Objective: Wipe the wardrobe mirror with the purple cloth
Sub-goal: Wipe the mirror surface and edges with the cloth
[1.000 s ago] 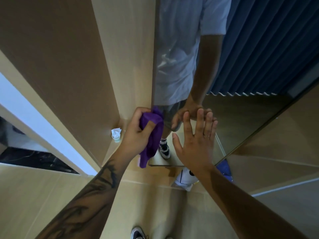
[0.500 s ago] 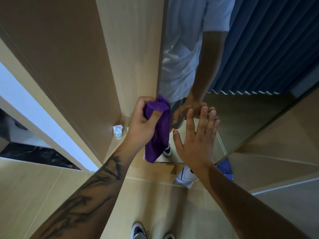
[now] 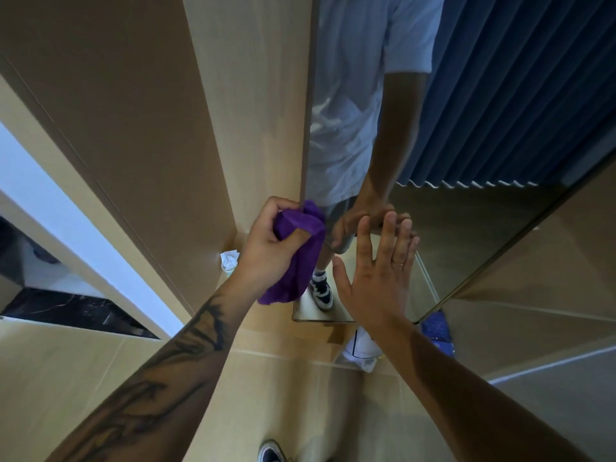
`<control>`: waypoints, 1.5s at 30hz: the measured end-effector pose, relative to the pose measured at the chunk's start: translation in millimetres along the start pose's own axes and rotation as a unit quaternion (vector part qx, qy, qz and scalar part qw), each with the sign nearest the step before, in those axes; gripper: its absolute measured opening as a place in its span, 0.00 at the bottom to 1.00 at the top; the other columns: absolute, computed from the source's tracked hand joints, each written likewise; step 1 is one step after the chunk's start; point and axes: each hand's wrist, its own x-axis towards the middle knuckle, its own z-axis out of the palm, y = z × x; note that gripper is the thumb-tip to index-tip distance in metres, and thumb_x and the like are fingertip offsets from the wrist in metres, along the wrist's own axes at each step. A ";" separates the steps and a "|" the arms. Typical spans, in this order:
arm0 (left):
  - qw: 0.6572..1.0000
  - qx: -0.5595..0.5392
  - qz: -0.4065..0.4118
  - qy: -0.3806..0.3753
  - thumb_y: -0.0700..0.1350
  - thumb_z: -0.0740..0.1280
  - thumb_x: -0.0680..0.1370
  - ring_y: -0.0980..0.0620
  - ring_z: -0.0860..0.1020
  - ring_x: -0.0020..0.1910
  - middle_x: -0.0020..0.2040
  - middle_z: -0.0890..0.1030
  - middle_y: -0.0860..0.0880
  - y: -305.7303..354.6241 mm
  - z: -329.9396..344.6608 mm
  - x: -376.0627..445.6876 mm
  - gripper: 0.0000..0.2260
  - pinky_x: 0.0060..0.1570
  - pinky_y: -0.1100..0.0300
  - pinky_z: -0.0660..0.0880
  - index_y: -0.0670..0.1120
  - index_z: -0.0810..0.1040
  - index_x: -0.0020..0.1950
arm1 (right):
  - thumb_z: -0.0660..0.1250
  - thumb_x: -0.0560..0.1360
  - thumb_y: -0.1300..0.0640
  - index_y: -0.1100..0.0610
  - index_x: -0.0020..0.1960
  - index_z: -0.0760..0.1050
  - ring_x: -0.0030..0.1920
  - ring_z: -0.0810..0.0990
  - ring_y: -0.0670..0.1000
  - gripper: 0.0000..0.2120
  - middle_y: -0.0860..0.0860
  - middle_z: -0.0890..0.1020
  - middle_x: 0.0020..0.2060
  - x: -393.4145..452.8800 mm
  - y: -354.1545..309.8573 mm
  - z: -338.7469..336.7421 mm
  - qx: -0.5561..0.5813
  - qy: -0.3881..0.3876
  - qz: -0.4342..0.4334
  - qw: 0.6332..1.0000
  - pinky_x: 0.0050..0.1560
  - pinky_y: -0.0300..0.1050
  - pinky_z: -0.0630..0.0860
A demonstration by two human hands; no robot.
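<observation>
At mirror's left edge: left hand (image 3: 266,251) bunches the cloth (image 3: 296,258) in curled fingers, so a thick pad meets the mirror (image 3: 466,211).
Right hand (image 3: 376,281): flat, fingers spread, holding nothing (probably steadying the door).
Cloth: tail hanging low.

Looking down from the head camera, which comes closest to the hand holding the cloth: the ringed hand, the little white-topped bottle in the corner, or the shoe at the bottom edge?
From the left hand, which grips the purple cloth:
1. Bottle, just to its left, down in the floor corner.
2. Right hand, to its right, flat on the mirror.
3. Shoe, far below, on the floor.
</observation>
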 end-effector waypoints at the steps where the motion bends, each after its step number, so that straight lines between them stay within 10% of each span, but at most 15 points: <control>1: 1.000 -0.015 0.001 0.014 0.36 0.72 0.80 0.64 0.80 0.42 0.49 0.81 0.53 1.9 4.1 -3.0 0.12 0.40 0.68 0.77 0.49 0.75 0.57 | 0.62 0.82 0.39 0.52 0.85 0.37 0.82 0.44 0.68 0.45 0.61 0.41 0.82 -0.3 -1.1 0.3 0.002 0.002 0.003 1.000 0.80 0.70 0.48; 8: 0.997 0.030 -0.065 -0.010 0.36 0.72 0.79 0.64 0.78 0.40 0.47 0.79 0.49 -30.9 6.9 -19.2 0.09 0.37 0.72 0.74 0.41 0.74 0.56 | 0.62 0.82 0.40 0.52 0.85 0.37 0.83 0.39 0.64 0.45 0.60 0.40 0.82 -1.7 -0.8 -2.9 -0.001 -0.003 0.002 1.000 0.81 0.68 0.47; 14: 0.990 -0.123 -0.072 -0.013 0.34 0.71 0.79 0.52 0.83 0.51 0.54 0.84 0.48 -9.0 1.2 -14.1 0.15 0.49 0.58 0.81 0.51 0.76 0.60 | 0.61 0.82 0.39 0.52 0.85 0.37 0.82 0.45 0.68 0.44 0.63 0.44 0.82 -2.1 -4.0 -1.8 -0.004 -0.011 0.012 1.000 0.80 0.69 0.50; 18: 0.996 -0.020 -0.080 -0.040 0.36 0.71 0.80 0.50 0.81 0.57 0.56 0.82 0.57 -37.0 0.4 -29.4 0.18 0.53 0.55 0.81 0.59 0.75 0.60 | 0.61 0.82 0.40 0.53 0.85 0.37 0.82 0.45 0.67 0.44 0.63 0.44 0.82 -1.8 -3.3 -5.8 -0.009 -0.011 0.008 1.000 0.81 0.68 0.50; 22: 0.999 -0.006 -0.043 -0.017 0.35 0.73 0.78 0.58 0.81 0.52 0.57 0.80 0.56 -18.6 0.2 -20.9 0.19 0.44 0.66 0.79 0.57 0.74 0.58 | 0.62 0.82 0.41 0.53 0.85 0.36 0.82 0.46 0.68 0.45 0.64 0.45 0.82 -2.2 -2.2 -9.3 -0.024 -0.021 0.005 0.999 0.81 0.68 0.51; 29: 0.998 -0.056 -0.007 0.015 0.34 0.73 0.78 0.55 0.81 0.58 0.61 0.81 0.52 -28.1 6.9 -19.4 0.20 0.55 0.55 0.81 0.52 0.73 0.63 | 0.58 0.83 0.38 0.52 0.84 0.36 0.83 0.45 0.67 0.43 0.59 0.39 0.83 -2.6 -11.8 -11.9 -0.002 -0.025 0.020 0.999 0.81 0.67 0.51; 33: 0.997 -0.003 -0.069 -0.031 0.33 0.72 0.78 0.64 0.81 0.52 0.52 0.82 0.67 -65.9 4.1 -31.1 0.19 0.57 0.49 0.80 0.55 0.73 0.58 | 0.57 0.82 0.39 0.53 0.84 0.36 0.82 0.47 0.68 0.42 0.63 0.44 0.82 -1.9 -8.4 -10.6 -0.016 -0.027 0.019 0.999 0.81 0.67 0.53; 45: 0.998 -0.053 -0.035 0.005 0.33 0.75 0.75 0.60 0.82 0.51 0.53 0.83 0.57 -71.5 8.8 -27.4 0.21 0.51 0.55 0.78 0.54 0.73 0.58 | 0.60 0.81 0.41 0.54 0.85 0.39 0.82 0.46 0.67 0.44 0.64 0.47 0.82 -5.8 -5.6 -11.0 -0.041 -0.029 0.010 0.999 0.80 0.67 0.54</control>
